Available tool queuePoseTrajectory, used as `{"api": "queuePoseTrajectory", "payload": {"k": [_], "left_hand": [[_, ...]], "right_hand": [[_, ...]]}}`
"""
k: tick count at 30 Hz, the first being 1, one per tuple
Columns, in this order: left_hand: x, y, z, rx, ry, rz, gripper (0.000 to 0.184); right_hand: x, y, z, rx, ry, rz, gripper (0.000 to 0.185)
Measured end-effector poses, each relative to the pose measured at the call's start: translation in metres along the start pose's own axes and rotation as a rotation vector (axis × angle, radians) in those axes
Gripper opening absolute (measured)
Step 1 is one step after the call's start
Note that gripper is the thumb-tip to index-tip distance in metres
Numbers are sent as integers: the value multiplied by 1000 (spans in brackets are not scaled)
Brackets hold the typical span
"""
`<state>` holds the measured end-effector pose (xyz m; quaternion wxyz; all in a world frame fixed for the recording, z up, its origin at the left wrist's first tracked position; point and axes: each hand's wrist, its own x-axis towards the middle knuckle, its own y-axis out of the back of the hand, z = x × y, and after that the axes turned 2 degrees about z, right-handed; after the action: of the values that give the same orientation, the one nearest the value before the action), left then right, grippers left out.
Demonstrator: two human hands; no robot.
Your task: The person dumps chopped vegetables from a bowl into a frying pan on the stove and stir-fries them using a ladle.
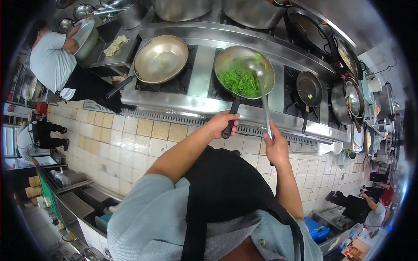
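A frying pan (271, 82) with chopped green vegetables (239, 81) in it stands over the middle burner of the stove. My left hand (223, 125) is wrapped round the black handle of this pan. In my right hand (276, 143) is the long metal handle of a ladle (264, 93), and the ladle's bowl lies among the greens at the pan's right side. A light haze hangs over the greens and blurs them a little.
An empty steel pan (161, 58) stands left on the stove, a small dark pan (309, 89) right. Large pots (183, 8) line the back. A person (54, 61) works at the left by a basin; other people are farther off, left and lower right.
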<state>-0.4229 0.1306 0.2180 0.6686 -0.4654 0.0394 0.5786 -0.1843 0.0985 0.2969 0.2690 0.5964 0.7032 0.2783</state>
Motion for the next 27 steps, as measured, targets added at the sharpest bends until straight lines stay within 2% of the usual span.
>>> {"api": "queuePoseTrajectory", "payload": {"k": [1,3,5,6,9,13,17,19,21,23,25,27], "left_hand": [[0,0,1,-4,10,-4,19],[3,-1,0,-8,25,-14,18],[6,-1,-2,11,-4,3,19],[5,-3,-2,10,-4,2,19],[1,-11,-6,136,-67,63,19],[-7,-22,-20,218,-108,128,19],[-7,-24,-16,256,-125,143,19],[3,-26,-4,244,-177,91,20],[5,-29,-4,247,-200,92,19],[-1,-27,-23,382,-270,139,20],[-9,-19,-42,411,-242,89,21],[-17,-16,-51,318,-194,100,22]], "right_hand": [[0,-1,-3,19,-81,-79,54],[-7,13,-5,6,-50,-102,53],[-13,41,-27,75,-280,-214,54],[-18,49,-25,130,-240,-183,54],[-28,109,-72,229,-388,-244,54],[-35,163,-83,282,-536,-375,52],[-29,151,-81,36,-516,-495,51],[-25,123,-57,-156,-172,-371,51],[-22,96,-53,-102,-117,-306,51],[-20,69,-41,-192,77,-98,50],[-24,63,-42,-195,103,-52,50],[-36,72,-48,-181,49,-113,52]]}}
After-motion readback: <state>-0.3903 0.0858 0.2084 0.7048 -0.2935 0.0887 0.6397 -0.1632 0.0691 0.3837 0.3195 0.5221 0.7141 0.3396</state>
